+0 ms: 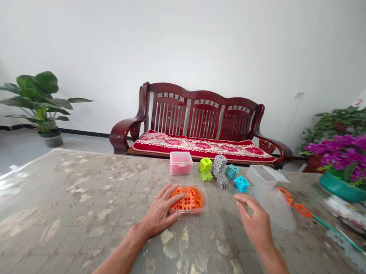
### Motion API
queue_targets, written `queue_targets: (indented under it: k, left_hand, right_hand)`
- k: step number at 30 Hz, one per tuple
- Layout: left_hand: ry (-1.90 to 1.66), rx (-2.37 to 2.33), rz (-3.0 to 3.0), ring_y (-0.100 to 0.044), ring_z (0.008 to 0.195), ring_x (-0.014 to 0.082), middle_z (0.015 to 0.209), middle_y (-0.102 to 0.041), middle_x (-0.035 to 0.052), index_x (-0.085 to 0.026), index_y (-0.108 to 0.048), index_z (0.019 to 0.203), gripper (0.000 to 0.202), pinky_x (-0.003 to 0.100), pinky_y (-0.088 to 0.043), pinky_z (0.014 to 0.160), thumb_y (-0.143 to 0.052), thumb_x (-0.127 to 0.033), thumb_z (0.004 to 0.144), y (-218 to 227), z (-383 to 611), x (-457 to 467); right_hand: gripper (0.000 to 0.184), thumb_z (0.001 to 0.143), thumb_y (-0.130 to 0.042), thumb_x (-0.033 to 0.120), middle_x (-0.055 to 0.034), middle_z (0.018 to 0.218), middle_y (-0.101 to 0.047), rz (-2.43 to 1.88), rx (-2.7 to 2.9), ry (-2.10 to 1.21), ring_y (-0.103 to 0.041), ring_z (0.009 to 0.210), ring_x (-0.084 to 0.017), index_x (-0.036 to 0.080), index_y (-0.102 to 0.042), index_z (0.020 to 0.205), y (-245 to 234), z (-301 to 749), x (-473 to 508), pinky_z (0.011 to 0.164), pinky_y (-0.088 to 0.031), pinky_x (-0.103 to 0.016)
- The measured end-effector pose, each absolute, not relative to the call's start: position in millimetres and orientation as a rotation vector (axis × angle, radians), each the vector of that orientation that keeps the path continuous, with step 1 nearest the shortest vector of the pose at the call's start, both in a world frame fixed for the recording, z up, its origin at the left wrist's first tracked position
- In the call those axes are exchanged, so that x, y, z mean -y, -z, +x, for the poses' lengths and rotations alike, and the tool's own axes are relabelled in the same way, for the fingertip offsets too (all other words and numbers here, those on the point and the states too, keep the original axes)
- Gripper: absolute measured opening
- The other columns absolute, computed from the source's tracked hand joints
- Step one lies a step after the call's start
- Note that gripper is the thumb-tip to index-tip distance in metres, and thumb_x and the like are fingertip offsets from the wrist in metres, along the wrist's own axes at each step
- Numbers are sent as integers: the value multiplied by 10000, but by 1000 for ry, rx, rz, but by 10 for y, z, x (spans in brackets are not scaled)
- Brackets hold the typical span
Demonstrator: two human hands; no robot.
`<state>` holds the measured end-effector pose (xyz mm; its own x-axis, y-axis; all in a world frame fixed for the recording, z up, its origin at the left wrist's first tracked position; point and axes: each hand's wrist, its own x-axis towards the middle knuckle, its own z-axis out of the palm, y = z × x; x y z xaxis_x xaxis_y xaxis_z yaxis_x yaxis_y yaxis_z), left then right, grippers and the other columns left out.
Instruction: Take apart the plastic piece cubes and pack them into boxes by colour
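My left hand [160, 209] holds the left side of a clear plastic container [205, 204], its thumb along the near wall and its fingers reaching over the rim. Inside the container lie orange interlocking plastic pieces [188, 199], with a square lattice piece on top. To the right, my right hand [254, 218] is raised above the table, its fingertips pinched together; anything between them is too small to make out. Beside that hand lies a translucent plastic lid [275, 211].
A lidded box with pink contents [180, 164] stands behind the container. Interlocking pieces in green [206, 169], grey [219, 171] and blue [241, 184] form a group near a clear box [262, 176]. Orange-handled tools [303, 210] and a flower pot [344, 188] are at right.
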<state>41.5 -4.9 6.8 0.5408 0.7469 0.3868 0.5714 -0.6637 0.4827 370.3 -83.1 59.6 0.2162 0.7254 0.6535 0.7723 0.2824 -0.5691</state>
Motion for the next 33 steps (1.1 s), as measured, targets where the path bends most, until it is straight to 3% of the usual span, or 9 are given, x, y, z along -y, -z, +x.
queue_targets:
  k: [5,10,13,17,22,28,33]
  left_hand:
    - [-948,-1061,2426,-267,1470,365,1613,-262,120,-268,-329,1524,735,558,-304,1176,-629,-396,866,27,405,17]
    - [-1041,-1114,2292,-293,1463,358,1596,-280,157,-234,-216,1553,859,561,-294,1181,-650,-468,850,52,421,-6]
    - [-1088,-1139,2161,-325,1447,364,1573,-319,169,-212,-212,1548,938,564,-297,1179,-693,-520,803,36,434,-10]
    - [-1068,-1082,1940,-465,1360,360,1495,-436,173,-203,-204,1548,1038,534,-391,1132,-752,-547,737,-10,450,9]
    - [-1066,-986,1772,-503,1333,339,1506,-421,184,-190,-205,1536,1100,504,-428,1114,-791,-575,688,-77,472,50]
    - [-1056,-981,1723,-527,1311,336,1451,-487,181,-181,-224,1517,1127,520,-425,1115,-802,-608,649,-143,487,68]
    - [-1084,-975,1732,-562,1267,336,1408,-528,167,-181,-286,1496,1085,522,-444,1098,-809,-597,641,-162,492,73]
  right_hand:
    - [200,894,-523,254,-62,940,-748,-1453,1546,159,-696,892,-209,244,-722,912,-429,3655,1055,837,-555,-368]
    - [228,915,-483,207,-63,902,-740,-1499,1540,448,-672,874,-219,254,-706,907,-407,3784,1255,861,-515,-399]
    - [227,898,-528,265,-94,1079,-721,-1682,1472,690,-625,1005,-265,247,-692,1055,-461,3926,1281,934,-449,-451]
    - [391,886,-513,346,-132,1256,-657,-1898,1464,829,-518,1180,-342,223,-614,1242,-428,4094,1246,960,-384,-510]
    - [316,927,-457,367,-87,1154,-714,-1880,1545,828,-564,1092,-307,251,-663,1136,-320,4201,1245,996,-343,-492]
    - [378,957,-417,434,-120,1098,-722,-1821,1440,866,-589,1064,-308,218,-673,1132,-445,4196,1257,942,-379,-448]
    - [302,935,-431,363,-84,1089,-734,-1803,1534,800,-622,960,-268,238,-669,1072,-451,4146,1236,925,-390,-423]
